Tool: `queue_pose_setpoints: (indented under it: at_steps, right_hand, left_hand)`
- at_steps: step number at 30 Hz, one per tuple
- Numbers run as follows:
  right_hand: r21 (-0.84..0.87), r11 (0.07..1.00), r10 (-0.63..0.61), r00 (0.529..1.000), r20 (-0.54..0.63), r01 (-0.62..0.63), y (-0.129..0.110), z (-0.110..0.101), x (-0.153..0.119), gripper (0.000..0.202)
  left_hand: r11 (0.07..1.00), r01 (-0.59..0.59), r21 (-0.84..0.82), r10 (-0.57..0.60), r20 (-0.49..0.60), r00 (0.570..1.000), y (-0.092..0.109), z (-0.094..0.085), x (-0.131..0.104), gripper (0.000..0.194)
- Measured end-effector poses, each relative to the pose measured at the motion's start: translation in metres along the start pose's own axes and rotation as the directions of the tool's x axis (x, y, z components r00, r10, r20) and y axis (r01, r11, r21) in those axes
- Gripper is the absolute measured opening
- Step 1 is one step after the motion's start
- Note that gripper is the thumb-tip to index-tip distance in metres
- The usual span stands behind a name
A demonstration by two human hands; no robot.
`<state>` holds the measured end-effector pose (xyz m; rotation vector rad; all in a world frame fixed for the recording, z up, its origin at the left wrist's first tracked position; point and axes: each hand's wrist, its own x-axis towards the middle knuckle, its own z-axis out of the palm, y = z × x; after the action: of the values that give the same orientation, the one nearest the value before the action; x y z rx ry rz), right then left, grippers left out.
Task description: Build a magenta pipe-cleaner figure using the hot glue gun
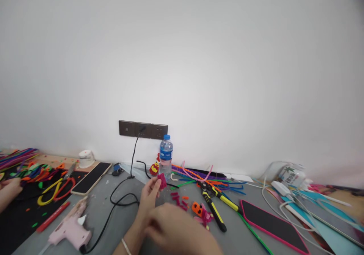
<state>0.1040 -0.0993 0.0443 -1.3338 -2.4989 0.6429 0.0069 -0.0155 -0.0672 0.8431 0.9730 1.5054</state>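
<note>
From my end of the feed, I have the left hand [149,190] in the lower middle of the frame, its thumb and fingers pinched together on a magenta chenille piece [162,181], held up in front of the water bottle [165,154]. The right hand [176,226] is smeared by motion at bottom centre; its fingers look curled, but I can't tell whether they grip anything.

What worries me first is that pinch: the piece is small and held near its edge, so a bump from the right hand could twist it or pop it loose. If it fell to the right, it would be hard to pick out among the magenta snippets [176,199], which are much the same colour. A low sweep of the right hand could also scatter those and the orange-and-black figure [196,208] beside them.

The black cord [113,205] loops close to the left forearm; a snag there could drag the pink glue gun [69,230] at lower left. I can't see whether its tip is hot, but the black phone [91,178] lies near it. A forward jab could knock the bottle into the red-and-yellow figure [154,167] beside it.
</note>
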Motion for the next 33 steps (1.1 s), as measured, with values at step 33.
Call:
queue_pose_setpoints:
  at_steps: [33]
  right_hand:
    - [0.848,0.527,0.228,0.952,-0.203,0.055,0.137,0.017,0.009,0.033]
  left_hand:
    - [1.000,-0.019,0.018,0.020,-0.017,1.000,0.007,-0.001,-0.006,0.046]
